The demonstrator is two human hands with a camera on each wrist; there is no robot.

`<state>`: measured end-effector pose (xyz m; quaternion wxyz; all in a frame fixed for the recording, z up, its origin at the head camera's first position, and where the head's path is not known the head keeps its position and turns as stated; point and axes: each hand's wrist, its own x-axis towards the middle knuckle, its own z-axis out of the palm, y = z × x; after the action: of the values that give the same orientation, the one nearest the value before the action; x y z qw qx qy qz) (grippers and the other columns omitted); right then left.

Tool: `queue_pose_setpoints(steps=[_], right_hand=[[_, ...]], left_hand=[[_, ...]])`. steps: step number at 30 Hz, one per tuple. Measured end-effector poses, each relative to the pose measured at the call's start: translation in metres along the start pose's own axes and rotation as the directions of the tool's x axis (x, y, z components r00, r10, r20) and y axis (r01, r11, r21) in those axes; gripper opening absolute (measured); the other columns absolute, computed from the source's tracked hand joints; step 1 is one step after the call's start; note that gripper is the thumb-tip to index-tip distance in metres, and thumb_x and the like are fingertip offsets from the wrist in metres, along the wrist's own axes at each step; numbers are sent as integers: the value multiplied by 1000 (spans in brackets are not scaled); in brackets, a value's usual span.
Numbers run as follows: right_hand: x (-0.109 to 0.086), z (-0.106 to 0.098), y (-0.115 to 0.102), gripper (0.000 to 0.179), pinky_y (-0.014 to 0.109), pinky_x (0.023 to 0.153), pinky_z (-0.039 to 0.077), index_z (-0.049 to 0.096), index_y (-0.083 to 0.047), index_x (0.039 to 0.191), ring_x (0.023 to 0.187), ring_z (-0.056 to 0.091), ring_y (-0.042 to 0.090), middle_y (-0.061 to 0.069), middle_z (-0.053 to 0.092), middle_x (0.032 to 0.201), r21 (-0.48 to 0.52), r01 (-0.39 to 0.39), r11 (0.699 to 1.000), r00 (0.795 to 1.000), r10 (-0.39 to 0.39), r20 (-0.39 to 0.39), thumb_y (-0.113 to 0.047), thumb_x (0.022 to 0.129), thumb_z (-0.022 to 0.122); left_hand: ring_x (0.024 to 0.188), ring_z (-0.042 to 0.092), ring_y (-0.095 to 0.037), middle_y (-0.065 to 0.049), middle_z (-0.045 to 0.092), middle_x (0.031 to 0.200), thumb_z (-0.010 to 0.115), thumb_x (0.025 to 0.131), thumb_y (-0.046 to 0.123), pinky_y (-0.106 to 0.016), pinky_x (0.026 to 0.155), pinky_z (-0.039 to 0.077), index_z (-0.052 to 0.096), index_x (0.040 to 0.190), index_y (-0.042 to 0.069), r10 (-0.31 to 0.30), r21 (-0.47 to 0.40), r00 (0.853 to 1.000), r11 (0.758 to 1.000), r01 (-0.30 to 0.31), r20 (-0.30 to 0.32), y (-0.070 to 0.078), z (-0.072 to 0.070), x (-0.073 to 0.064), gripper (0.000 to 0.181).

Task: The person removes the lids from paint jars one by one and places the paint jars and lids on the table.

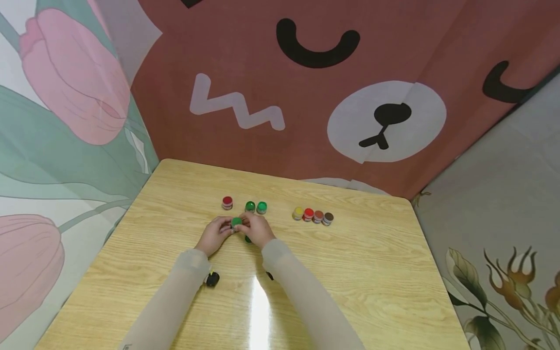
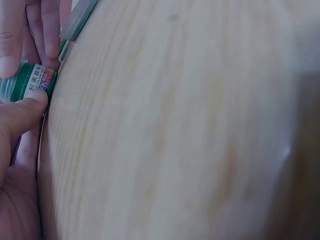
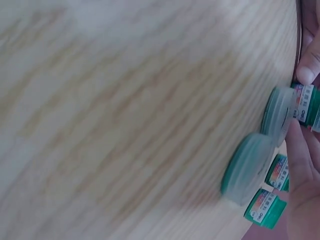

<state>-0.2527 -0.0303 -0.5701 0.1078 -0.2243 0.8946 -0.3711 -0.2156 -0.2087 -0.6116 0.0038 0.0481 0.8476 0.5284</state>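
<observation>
A small paint jar with a green top is held between both hands, low over the table. My left hand grips it from the left, its thumb on the printed label in the left wrist view. From the right, my right hand pinches the same jar with thumb and fingers. A dark green round piece shows just below the right hand, partly hidden by it. In the right wrist view, two round translucent pieces with green lie on the table beside the hands.
Two green paint jars stand just beyond the hands, with a dark red jar to their left. Farther right is a row of yellow, red, reddish-brown and dark brown jars. The wooden table meets patterned cloth walls.
</observation>
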Motion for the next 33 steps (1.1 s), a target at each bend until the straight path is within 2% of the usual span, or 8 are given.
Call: queue_pose_setpoints(steps=[8,13,17,20,25,29,33], right_hand=[[-2,-9,-2,34,26,86,57,63,-13,135,104,69,16,6,73,114,-49,40,998,997,-36,73,-22,101,63],[-2,-9,-1,38,24,81,56,62,-10,138,98,69,13,5,73,113,-88,46,995,996,-39,80,-24,103,62],[-4,-8,1,43,26,87,57,57,-7,143,106,69,17,9,71,121,-63,38,997,997,-34,74,-25,104,60],[-5,-8,2,39,28,91,57,58,-6,140,113,67,21,11,64,131,-26,42,999,997,-40,60,-23,105,58],[-5,-8,2,26,24,92,56,64,-7,128,115,65,21,10,57,134,-37,113,993,993,-112,19,-16,104,60],[-5,-6,2,25,19,92,54,67,-7,125,114,64,18,7,60,128,-93,184,978,983,-185,3,-13,101,65],[-4,-5,2,24,21,94,53,69,-6,123,114,63,19,6,64,125,-130,237,963,971,-241,-10,-11,100,66]], left_hand=[[118,62,-38,-25,55,129,65,98,1,-39,99,54,56,134,-10,-31,16,1000,999,30,6,2,1,1,39],[119,62,-38,-25,55,130,66,97,1,-39,100,54,56,134,-10,-27,13,1000,1000,27,4,3,1,0,39],[119,61,-39,-26,54,130,65,97,-1,-39,100,53,54,135,-10,-17,13,1000,1000,17,-2,3,1,-1,40],[120,61,-39,-26,54,130,65,97,-1,-38,100,53,54,135,-10,-17,10,1000,1000,17,-3,2,1,-1,41],[122,60,-38,-26,53,131,65,97,-1,-36,101,52,53,136,-10,-34,-18,999,999,34,-6,1,0,-2,42],[120,61,-39,-27,54,129,66,96,-3,-35,100,53,53,134,-11,-17,-13,1000,1000,17,-13,2,0,-2,42],[118,62,-39,-27,55,127,66,96,-2,-35,99,54,54,133,-11,-5,1,1000,1000,5,-14,2,1,-2,41]])
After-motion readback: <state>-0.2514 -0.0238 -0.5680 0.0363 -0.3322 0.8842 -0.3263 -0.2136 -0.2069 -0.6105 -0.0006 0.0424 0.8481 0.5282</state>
